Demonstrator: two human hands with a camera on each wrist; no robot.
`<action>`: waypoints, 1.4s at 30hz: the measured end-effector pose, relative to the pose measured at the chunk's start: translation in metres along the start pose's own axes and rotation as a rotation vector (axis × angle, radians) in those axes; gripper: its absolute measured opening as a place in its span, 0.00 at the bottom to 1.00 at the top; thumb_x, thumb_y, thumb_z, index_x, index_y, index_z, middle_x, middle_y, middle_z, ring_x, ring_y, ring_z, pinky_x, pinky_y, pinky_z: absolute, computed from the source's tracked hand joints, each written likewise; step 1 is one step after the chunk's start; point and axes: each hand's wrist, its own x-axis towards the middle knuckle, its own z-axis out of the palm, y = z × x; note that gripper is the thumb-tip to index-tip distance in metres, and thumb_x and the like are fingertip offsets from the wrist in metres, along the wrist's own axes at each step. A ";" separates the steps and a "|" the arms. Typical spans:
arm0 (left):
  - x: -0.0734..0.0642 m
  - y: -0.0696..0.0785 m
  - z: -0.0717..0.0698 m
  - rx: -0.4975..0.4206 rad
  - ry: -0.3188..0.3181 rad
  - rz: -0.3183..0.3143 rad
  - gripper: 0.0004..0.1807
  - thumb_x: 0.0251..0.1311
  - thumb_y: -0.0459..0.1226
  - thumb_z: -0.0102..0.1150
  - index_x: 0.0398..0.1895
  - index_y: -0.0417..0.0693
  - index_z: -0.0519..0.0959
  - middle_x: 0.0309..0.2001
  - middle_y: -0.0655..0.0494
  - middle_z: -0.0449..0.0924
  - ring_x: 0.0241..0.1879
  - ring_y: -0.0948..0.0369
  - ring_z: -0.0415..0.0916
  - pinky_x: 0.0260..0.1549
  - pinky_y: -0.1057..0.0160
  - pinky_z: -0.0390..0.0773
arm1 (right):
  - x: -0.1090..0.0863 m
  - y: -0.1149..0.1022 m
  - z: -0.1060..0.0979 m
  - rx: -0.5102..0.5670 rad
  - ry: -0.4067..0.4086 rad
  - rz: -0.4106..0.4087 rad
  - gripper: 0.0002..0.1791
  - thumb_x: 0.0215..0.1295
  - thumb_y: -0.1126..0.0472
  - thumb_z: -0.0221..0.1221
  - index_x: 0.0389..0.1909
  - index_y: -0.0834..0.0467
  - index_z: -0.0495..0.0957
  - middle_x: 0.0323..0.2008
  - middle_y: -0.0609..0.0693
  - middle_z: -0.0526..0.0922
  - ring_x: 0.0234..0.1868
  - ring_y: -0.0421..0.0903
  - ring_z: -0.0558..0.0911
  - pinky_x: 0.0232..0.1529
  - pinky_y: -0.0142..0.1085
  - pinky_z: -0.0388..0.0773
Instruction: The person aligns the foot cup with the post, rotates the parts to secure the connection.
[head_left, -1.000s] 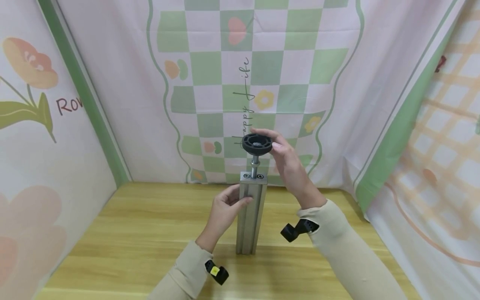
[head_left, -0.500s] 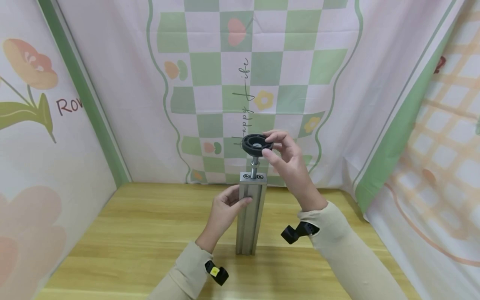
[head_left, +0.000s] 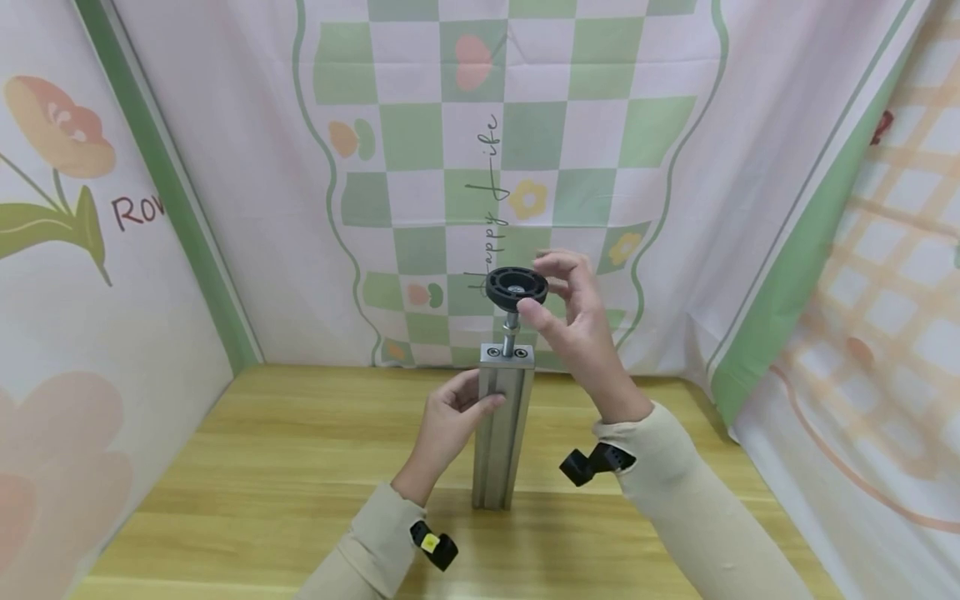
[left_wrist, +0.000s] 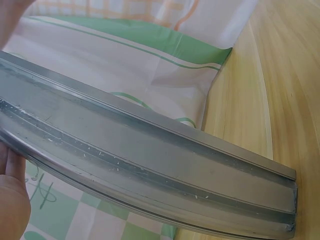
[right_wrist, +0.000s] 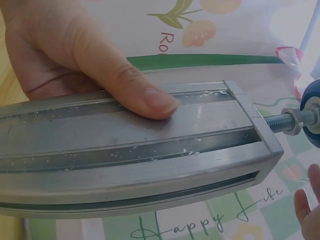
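Observation:
An aluminium profile (head_left: 492, 454) stands upright on the wooden table, with an end plate and two screws on its top. My left hand (head_left: 444, 427) grips its upper part, thumb on the near face and fingers behind. From the plate rises a threaded stem (head_left: 509, 342) with a nut (right_wrist: 291, 119), carrying a round black levelling foot (head_left: 501, 297) with slots in its rim. Around the foot's right side curve the thumb and fingers of my right hand (head_left: 585, 337), thumb at the front rim, index fingertip at the far rim. In the right wrist view, other fingertips (right_wrist: 301, 206) sit below the foot.
The wooden table (head_left: 300, 458) ends at a hanging cloth (head_left: 408, 133) with green checks and lettering. Printed cloth panels stand to the left (head_left: 75, 333) and right (head_left: 885, 350). Black wrist cameras sit on both sleeves.
My right fingers have shifted around the foot's rim: the thumb has come to the front, and the index finger has lifted slightly off its top. The left hand and profile have stayed put.

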 end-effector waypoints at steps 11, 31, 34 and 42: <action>-0.001 0.002 0.000 -0.002 -0.003 -0.007 0.18 0.60 0.36 0.71 0.54 0.44 0.83 0.43 0.51 0.85 0.43 0.57 0.82 0.42 0.62 0.83 | 0.010 0.002 -0.006 0.526 -0.321 0.247 0.32 0.74 0.55 0.33 0.76 0.60 0.51 0.76 0.63 0.54 0.75 0.55 0.59 0.73 0.51 0.50; -0.001 0.001 0.000 0.004 -0.005 -0.005 0.18 0.61 0.37 0.71 0.54 0.44 0.83 0.43 0.52 0.85 0.44 0.57 0.82 0.43 0.62 0.83 | 0.003 0.006 -0.009 0.439 -0.190 0.236 0.19 0.70 0.60 0.43 0.59 0.53 0.69 0.59 0.56 0.75 0.61 0.52 0.74 0.68 0.43 0.59; -0.001 0.001 0.000 -0.001 -0.006 -0.003 0.18 0.61 0.37 0.70 0.54 0.44 0.82 0.44 0.51 0.85 0.44 0.57 0.82 0.43 0.62 0.83 | 0.001 0.005 -0.008 0.347 -0.137 0.226 0.16 0.68 0.61 0.48 0.56 0.52 0.70 0.59 0.56 0.74 0.59 0.52 0.74 0.65 0.40 0.66; -0.001 0.002 0.000 0.012 -0.009 -0.001 0.18 0.61 0.36 0.70 0.55 0.45 0.82 0.44 0.51 0.85 0.44 0.58 0.82 0.44 0.62 0.83 | 0.000 -0.004 -0.002 0.220 -0.057 0.237 0.15 0.66 0.61 0.64 0.48 0.54 0.69 0.59 0.55 0.69 0.53 0.55 0.74 0.48 0.34 0.79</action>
